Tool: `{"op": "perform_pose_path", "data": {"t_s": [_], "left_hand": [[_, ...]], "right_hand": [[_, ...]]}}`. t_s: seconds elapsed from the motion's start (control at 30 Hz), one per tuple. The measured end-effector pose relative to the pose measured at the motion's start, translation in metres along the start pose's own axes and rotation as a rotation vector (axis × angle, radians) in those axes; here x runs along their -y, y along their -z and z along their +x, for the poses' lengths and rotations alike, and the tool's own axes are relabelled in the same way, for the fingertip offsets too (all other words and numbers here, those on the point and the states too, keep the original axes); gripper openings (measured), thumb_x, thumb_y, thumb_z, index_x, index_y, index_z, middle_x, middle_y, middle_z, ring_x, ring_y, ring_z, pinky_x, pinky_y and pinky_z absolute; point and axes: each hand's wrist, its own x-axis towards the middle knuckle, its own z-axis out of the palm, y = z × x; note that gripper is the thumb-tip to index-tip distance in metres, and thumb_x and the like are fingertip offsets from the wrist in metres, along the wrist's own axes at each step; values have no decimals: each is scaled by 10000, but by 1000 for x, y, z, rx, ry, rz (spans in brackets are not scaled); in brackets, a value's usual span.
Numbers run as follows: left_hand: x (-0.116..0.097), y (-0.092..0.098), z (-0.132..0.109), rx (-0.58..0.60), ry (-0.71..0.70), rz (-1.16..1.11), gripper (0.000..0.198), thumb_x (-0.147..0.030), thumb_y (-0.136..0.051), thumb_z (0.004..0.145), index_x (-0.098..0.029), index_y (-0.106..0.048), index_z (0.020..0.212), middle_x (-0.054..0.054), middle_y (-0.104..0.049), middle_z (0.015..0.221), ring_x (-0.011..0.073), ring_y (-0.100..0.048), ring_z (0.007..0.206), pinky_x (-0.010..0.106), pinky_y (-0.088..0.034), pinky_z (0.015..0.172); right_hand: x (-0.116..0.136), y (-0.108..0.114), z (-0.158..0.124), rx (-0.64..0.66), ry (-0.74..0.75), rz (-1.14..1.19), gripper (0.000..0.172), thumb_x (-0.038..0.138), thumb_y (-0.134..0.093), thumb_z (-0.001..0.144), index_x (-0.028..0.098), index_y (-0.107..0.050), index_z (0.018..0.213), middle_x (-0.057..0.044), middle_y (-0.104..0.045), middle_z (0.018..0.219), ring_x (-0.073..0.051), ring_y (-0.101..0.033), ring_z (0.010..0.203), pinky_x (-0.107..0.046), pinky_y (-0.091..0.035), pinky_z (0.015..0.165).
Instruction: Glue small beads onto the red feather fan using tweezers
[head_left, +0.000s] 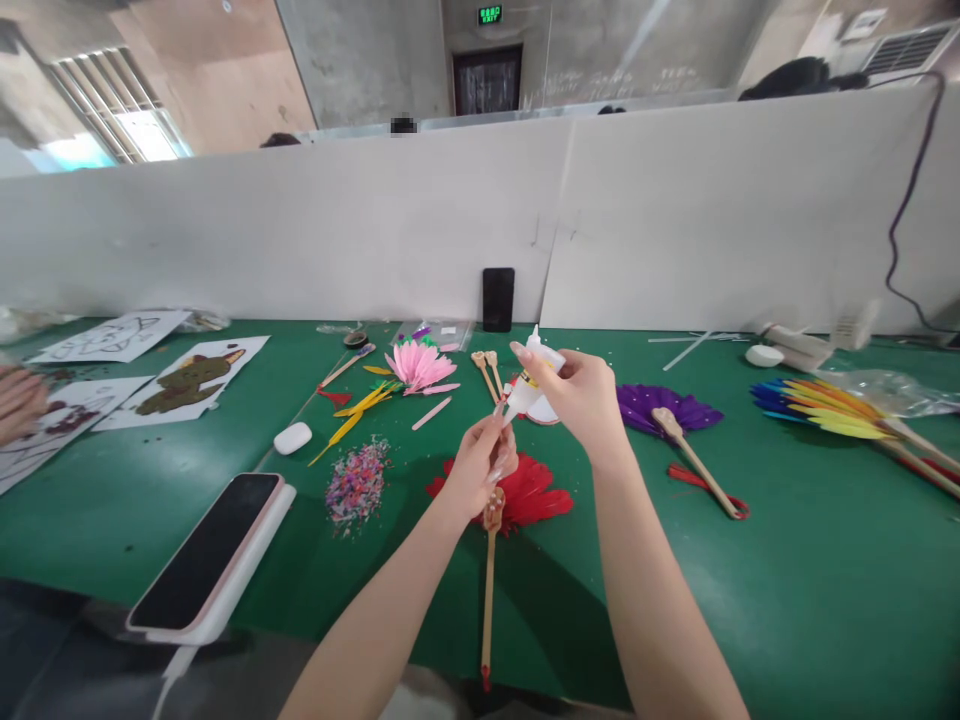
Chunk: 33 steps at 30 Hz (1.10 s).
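Note:
My right hand (pixel 581 395) is closed around a small white glue bottle (pixel 550 357) with a yellow mark on its label. The bottle tilts down to the left, its white lower end beside the fingers of my left hand (pixel 484 468). Those fingers are pinched together; what they hold is too small to make out. A white pointed tip (pixel 535 336) shows above my right fingers, and I cannot tell which item it belongs to. Below my hands lies a red feather fan (pixel 536 497) with a wooden handle (pixel 489 600), partly covered by my left hand.
Colourful small beads or sequins (pixel 356 487) lie in a pile to the left. A phone (pixel 206 555) rests near the front edge; another phone (pixel 498 299) leans on the partition. Pink feathers (pixel 420 366), a purple fan (pixel 669 408) and rainbow feathers (pixel 832 408) lie around. Someone else's hand (pixel 19 402) is far left.

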Motion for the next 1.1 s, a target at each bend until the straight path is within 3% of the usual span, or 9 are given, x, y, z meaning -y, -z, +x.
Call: {"op": "perform_pose_path", "data": {"t_s": [0.1,0.27,0.47,0.57,0.73,0.97,1.1], "left_hand": [[1,-1,1,-51,-45,28,415,-453,-673,766,-144,-450,600,-90,-358,417,-2,-247,305,177,-127,352],[-2,0,0,-49,-32,47,406,-470,-689,741,-133,-497,623,-78,-388,440,0,-269,321,177,-120,358],[-7,2,-3,27,35,32,450,-500,-695,724,-129,-483,582,-86,-329,401,2,-252,307,174,-137,355],[-10,0,-4,45,42,10,452,-503,-682,737,-133,-472,585,-91,-311,404,0,-244,299,172,-143,347],[-12,-4,-4,36,36,-6,417,-476,-695,736,-129,-490,630,-92,-345,430,-9,-234,294,169,-147,340],[-7,-2,0,-131,-81,47,414,-495,-702,711,-136,-513,631,-98,-341,400,-5,-229,289,172,-129,336],[-10,1,0,-204,-163,142,433,-520,-680,719,-142,-505,603,-93,-346,398,-3,-235,302,169,-123,344]], "right_hand": [[-3,4,1,26,1,-20,539,607,-663,667,186,-400,457,60,-338,392,-60,-256,398,-227,-194,376],[-7,9,4,203,27,90,535,635,-567,740,175,-488,480,47,-390,381,-67,-346,362,-218,-253,374],[-1,10,0,290,16,272,481,629,-544,760,165,-671,759,67,-382,431,-60,-307,354,-211,-235,347],[0,10,0,279,8,307,460,612,-584,738,163,-680,773,71,-360,429,-59,-273,359,-219,-195,345],[-3,10,3,192,5,287,462,586,-649,696,172,-534,528,56,-353,460,-56,-248,403,-237,-151,380],[-5,5,5,103,-2,263,471,519,-720,648,189,-445,454,52,-344,451,-84,-322,452,-251,-199,431],[-3,3,5,98,-28,283,451,508,-735,640,184,-469,476,57,-327,456,-72,-266,440,-251,-162,419]]}}
